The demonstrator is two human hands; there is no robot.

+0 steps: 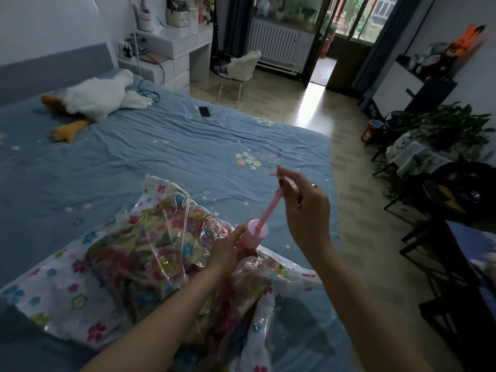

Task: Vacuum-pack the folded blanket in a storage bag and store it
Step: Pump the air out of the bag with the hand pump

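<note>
Storage bag (80, 299), clear plastic with printed flowers, lies on the bed (188, 146) near its foot edge. Folded blanket (150, 253), floral, sits inside the bag; plastic is crinkled and draws in over it, though loose film stands up at the far side.

Pink hand pump (256, 233) stands on the bag at the blanket's right end, barrel pressed down onto what is presumably the valve; the valve itself is hidden under the pump and hand. Left hand (228, 251) grips the pump barrel low down, fingers wrapped around it, holding it against the bag. Right hand (303, 202) pinches the handle at the top of the pink plunger rod (272, 208), thumb and fingertips closed on it. Rod is drawn well out of the barrel and leans to the right.

Step in hand, by my reading: pumping air out of the bag, plunger at or near the top of its stroke. Bag looks partly deflated, not yet tight; storing is still to come.

Next move likely calls for pushing the rod straight down along the barrel's axis while the left hand keeps the base seated square on the valve. The rod's lean suggests a risk of breaking the seal.

Elsewhere on the bed: plush goose (99, 98) near the headboard, dark phone (204, 111) toward the far edge.
</note>
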